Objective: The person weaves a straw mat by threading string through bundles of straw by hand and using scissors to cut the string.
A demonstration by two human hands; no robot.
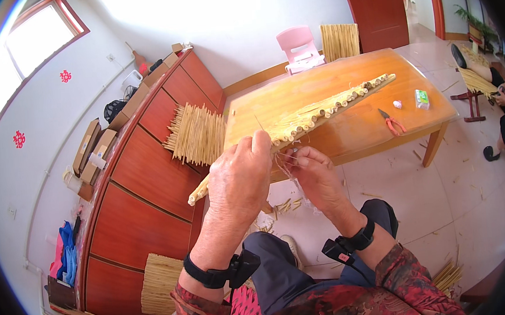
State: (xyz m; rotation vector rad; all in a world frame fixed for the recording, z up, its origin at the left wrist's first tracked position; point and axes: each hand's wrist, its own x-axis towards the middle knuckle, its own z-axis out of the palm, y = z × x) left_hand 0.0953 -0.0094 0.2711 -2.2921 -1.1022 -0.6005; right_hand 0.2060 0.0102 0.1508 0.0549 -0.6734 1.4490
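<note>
A mat of pale yellow stalks is held up edge-on over the near side of the table, its round cut ends in a row facing me. My left hand is closed round the mat's edge, left of its middle. Just right of it and below the edge, my right hand pinches a thin thread. Pale strands hang down beside the right fingers. What lies behind the left knuckles is hidden.
The wooden table bears red-handled pliers, a small white lump and a green-and-white packet. A stalk mat leans by red cabinets. A pink chair stands behind; another person sits far right.
</note>
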